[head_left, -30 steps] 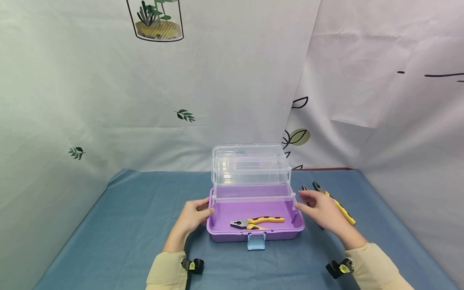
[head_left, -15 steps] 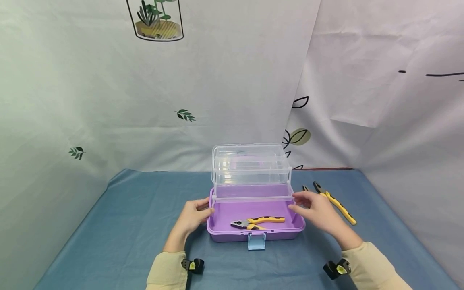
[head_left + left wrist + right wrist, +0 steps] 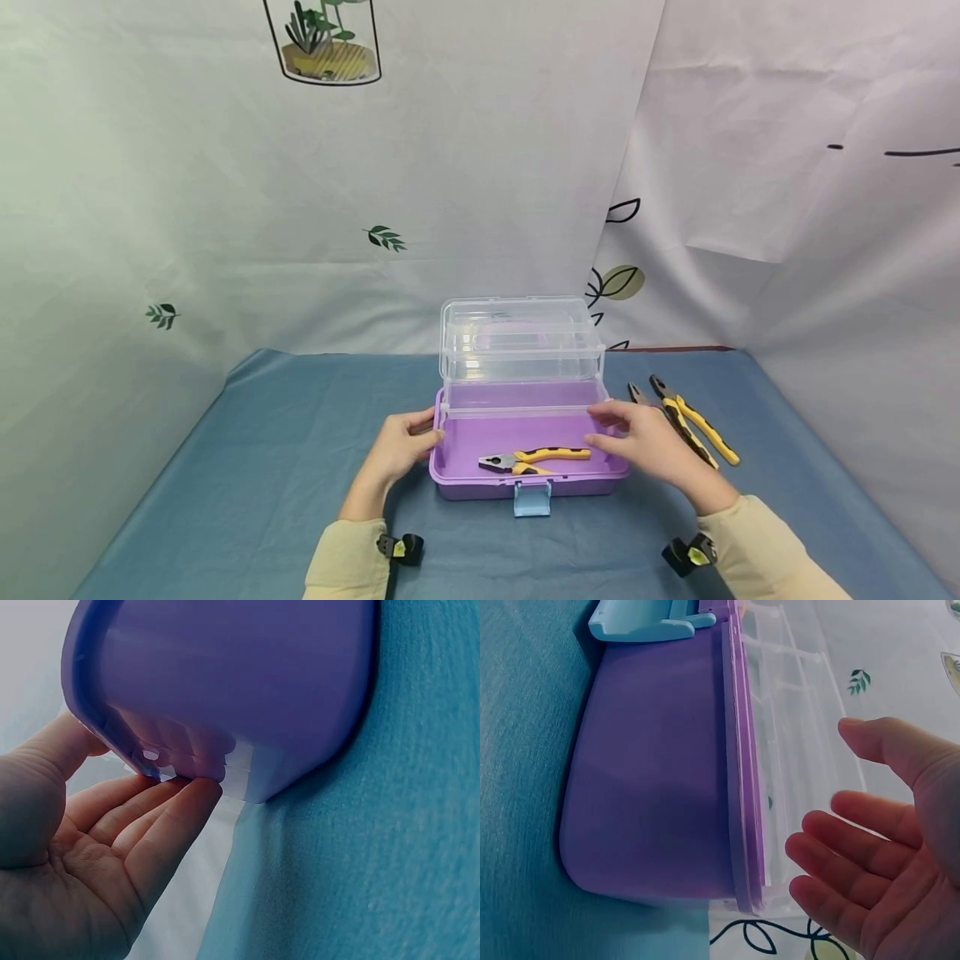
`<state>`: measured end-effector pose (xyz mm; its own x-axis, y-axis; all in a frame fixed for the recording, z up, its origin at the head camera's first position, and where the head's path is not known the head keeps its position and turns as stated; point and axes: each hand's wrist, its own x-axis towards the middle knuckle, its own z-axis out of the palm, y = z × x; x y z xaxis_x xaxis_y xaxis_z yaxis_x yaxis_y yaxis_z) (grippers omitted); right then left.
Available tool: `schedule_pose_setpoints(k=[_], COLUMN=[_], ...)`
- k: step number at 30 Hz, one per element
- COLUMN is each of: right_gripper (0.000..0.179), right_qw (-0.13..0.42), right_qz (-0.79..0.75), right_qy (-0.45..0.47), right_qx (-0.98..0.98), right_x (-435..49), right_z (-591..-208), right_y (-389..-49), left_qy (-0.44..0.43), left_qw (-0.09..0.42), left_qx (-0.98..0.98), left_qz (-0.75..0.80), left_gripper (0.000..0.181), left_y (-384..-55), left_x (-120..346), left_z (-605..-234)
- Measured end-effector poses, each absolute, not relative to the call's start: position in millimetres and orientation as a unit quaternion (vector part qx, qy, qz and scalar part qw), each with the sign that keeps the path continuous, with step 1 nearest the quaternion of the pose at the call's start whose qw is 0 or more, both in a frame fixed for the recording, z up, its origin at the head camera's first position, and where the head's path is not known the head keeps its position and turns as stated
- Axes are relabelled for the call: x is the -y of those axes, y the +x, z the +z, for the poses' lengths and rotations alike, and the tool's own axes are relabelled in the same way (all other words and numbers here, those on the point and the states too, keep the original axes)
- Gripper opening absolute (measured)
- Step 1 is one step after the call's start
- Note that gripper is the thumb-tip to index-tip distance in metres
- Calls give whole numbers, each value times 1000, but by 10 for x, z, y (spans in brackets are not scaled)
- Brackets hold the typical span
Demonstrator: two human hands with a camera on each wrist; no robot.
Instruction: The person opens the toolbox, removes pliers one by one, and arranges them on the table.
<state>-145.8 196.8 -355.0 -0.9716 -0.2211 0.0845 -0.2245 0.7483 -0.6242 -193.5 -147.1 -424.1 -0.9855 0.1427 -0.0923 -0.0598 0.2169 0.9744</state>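
A purple toolbox (image 3: 529, 489) stands on the blue cloth, its clear lid (image 3: 521, 337) raised at the back. Inside lie combination pliers (image 3: 498, 463) with yellow and black handles, jaws to the left. My left hand (image 3: 397, 450) grips the box's left end, thumb over the rim and fingers along the outer wall, as the left wrist view (image 3: 112, 825) also shows. Over the right part of the box hovers my right hand (image 3: 648, 442), fingers loosely bent and thumb apart, holding nothing. In the right wrist view its fingers (image 3: 840, 859) are spread beside the rim.
Two more pairs of pliers with yellow and black handles, one nearer (image 3: 686, 433) and one farther right (image 3: 705, 429), lie on the cloth right of the box. A pale blue latch (image 3: 532, 500) hangs at the box's front. A patterned white backdrop (image 3: 510, 167) rises behind.
My right hand has moved left, from beside the box's right end to over its right part, uncovering more of the pliers on the cloth. My left hand has stayed in place.
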Motion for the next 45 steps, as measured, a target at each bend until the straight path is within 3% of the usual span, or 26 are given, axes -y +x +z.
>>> schedule_pose_setpoints(k=[11, 22, 45], right_gripper=[46, 47, 33], right_qw=[-4, -54, -163], right_qz=[287, 278, 227], right_qy=[190, 225, 205], right_qx=[939, 932, 938], right_x=[-1859, -1746, -1529], right_z=[-3612, -3687, -3757], right_y=[-1500, -1581, -1730], left_qy=[27, 22, 19], left_qw=[80, 79, 79], left_qx=[-771, -768, -771], left_qz=[631, 635, 632], left_gripper=[51, 51, 50], left_y=[-1927, -1912, -1926], left_x=[1472, 1469, 1469], left_z=[-4216, -4195, -4235])
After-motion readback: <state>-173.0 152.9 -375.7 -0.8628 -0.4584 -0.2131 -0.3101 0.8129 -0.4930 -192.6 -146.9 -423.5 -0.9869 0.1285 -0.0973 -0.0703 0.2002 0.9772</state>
